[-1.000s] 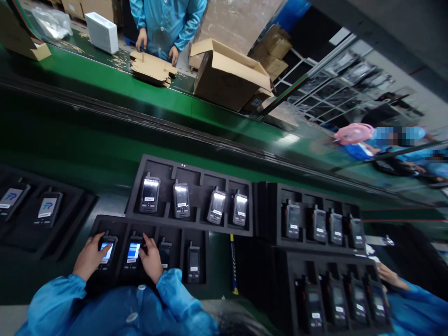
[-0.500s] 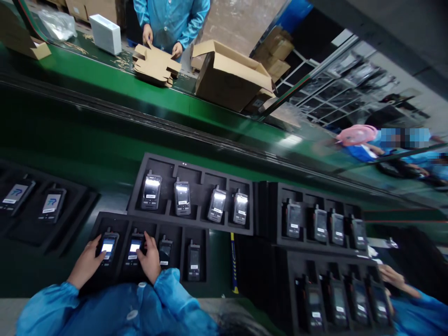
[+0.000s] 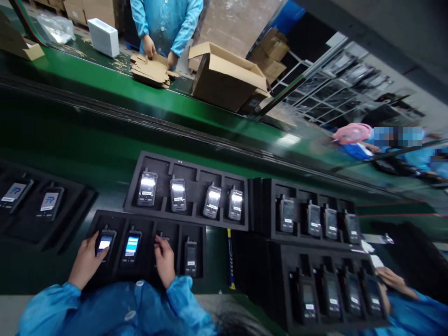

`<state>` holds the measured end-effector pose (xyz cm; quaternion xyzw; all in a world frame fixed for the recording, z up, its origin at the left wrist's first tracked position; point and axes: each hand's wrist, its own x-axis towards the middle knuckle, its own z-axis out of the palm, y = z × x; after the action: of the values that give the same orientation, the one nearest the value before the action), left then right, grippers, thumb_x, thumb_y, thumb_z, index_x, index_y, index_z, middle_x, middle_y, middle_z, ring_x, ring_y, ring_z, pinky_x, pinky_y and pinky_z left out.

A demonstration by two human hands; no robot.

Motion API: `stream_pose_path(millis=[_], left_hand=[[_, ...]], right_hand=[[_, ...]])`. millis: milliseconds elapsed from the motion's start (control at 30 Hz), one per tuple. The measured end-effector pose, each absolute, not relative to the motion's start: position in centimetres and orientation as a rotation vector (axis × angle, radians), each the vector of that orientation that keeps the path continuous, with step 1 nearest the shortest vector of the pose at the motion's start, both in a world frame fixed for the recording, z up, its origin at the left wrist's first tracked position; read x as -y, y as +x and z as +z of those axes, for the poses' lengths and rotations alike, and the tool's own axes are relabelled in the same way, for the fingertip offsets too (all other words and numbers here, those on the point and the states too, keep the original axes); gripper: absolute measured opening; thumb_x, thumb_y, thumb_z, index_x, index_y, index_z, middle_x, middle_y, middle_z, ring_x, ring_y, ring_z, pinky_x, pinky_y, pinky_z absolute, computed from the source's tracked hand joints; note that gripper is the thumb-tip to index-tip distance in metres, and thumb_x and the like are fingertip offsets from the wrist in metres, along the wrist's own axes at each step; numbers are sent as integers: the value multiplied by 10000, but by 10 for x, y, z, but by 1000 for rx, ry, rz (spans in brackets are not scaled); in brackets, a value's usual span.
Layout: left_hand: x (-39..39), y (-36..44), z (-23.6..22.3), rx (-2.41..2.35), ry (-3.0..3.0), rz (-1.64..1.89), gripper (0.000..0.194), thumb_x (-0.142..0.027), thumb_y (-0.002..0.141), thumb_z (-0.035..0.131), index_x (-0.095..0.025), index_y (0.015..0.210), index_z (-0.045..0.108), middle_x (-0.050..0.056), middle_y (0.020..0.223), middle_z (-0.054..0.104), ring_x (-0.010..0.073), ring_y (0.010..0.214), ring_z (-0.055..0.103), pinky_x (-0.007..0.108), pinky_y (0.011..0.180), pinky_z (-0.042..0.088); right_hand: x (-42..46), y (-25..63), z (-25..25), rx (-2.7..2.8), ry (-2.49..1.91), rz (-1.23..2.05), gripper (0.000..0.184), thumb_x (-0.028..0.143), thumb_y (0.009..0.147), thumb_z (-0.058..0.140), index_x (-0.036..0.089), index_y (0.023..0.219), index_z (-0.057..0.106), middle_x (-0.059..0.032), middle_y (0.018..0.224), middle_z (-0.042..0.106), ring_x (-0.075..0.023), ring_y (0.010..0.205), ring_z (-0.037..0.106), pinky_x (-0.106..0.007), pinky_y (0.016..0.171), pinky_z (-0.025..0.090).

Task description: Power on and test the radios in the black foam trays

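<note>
right hand (image 3: 165,258) moved onto third handset (image 3: 161,239)

Head camera, single view: worn on my head, facing forward and steeply down across the green conveyor belt (image 3: 105,140), horizon tilted. Nearest: my left hand (image 3: 85,261) and right hand (image 3: 165,260) on the front foam tray (image 3: 115,275). Farthest: a co-worker's cardboard box (image 3: 226,77) beyond the belt.

Third handset (image 3: 161,239) — mostly hidden under the right hand (image 3: 165,261).
</note>
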<state>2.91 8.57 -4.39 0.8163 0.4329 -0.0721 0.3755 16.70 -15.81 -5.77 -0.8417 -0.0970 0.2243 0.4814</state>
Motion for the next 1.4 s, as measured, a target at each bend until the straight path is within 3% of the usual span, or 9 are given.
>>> stream_pose_path(millis=[67, 200, 267, 400, 533, 667, 800, 1033, 1400], left_hand=[[-69, 32, -32, -1073, 2118, -121, 833, -570, 819, 383, -21, 1446, 377, 246, 1361, 451, 392, 1368, 396, 530, 1195, 295], [-7, 49, -27, -834, 2063, -194, 714, -580, 857, 383, -135, 1413, 435, 138, 1229, 573, 247, 1096, 616, 367, 1036, 499], [29, 62, -33, -701, 2061, -284, 649, -523, 856, 418, -156, 1388, 482, 111, 1183, 612, 217, 1044, 637, 316, 987, 522], [79, 89, -44, -693, 2205, -425, 669, -389, 812, 530, -71, 1399, 480, 182, 1252, 546, 330, 1196, 561, 436, 1082, 440], [95, 104, -41, -799, 2349, -490, 667, -335, 857, 536, 5, 1417, 412, 217, 1198, 493, 395, 1189, 521, 482, 1059, 415], [102, 107, -36, -870, 2373, -521, 650, -331, 898, 523, -17, 1438, 340, 216, 1221, 444, 390, 1196, 516, 450, 999, 451], [104, 107, -37, -953, 2346, -543, 627, -351, 896, 523, -57, 1417, 336, 210, 1236, 437, 414, 1193, 522, 493, 951, 471], [99, 100, -50, -947, 2282, -481, 641, -359, 845, 551, -104, 1392, 332, 161, 1217, 449, 338, 1225, 523, 437, 1004, 472], [97, 95, -63, -939, 2242, -385, 714, -441, 782, 512, -93, 1380, 336, 158, 1184, 439, 350, 1211, 530, 455, 1031, 472]], right_hand=[[197, 179, -50, 133, -2118, 483, 363, 123, 879, 464, 151, 1114, 738, -112, 1099, 705, -249, 1085, 652, -327, 997, 508], [280, 198, -43, -86, -2277, 420, 341, 121, 867, 480, 101, 1081, 744, -167, 1021, 682, -295, 971, 672, -363, 905, 537], [308, 202, -43, -130, -2323, 455, 314, 130, 855, 548, 84, 1094, 746, -172, 1017, 680, -295, 939, 682, -338, 871, 547], [328, 202, -51, -99, -2337, 620, 328, 95, 845, 636, 79, 1160, 722, -138, 1025, 717, -257, 937, 699, -303, 868, 552], [330, 205, -58, -22, -2346, 771, 327, 60, 840, 713, 98, 1165, 704, -97, 1020, 739, -251, 976, 695, -371, 912, 540], [337, 213, -61, 49, -2339, 860, 326, 33, 843, 732, 118, 1155, 698, -71, 1011, 739, -227, 945, 699, -375, 904, 545], [340, 218, -63, 101, -2324, 893, 347, 36, 803, 767, 112, 1135, 706, -62, 970, 743, -217, 890, 702, -364, 865, 554], [339, 212, -62, 97, -2345, 806, 410, 103, 749, 736, 136, 1158, 736, -86, 987, 755, -261, 927, 706, -338, 866, 541], [341, 213, -60, 150, -2315, 811, 449, 95, 737, 721, 88, 1186, 736, -121, 980, 747, -298, 898, 705, -333, 839, 551]])
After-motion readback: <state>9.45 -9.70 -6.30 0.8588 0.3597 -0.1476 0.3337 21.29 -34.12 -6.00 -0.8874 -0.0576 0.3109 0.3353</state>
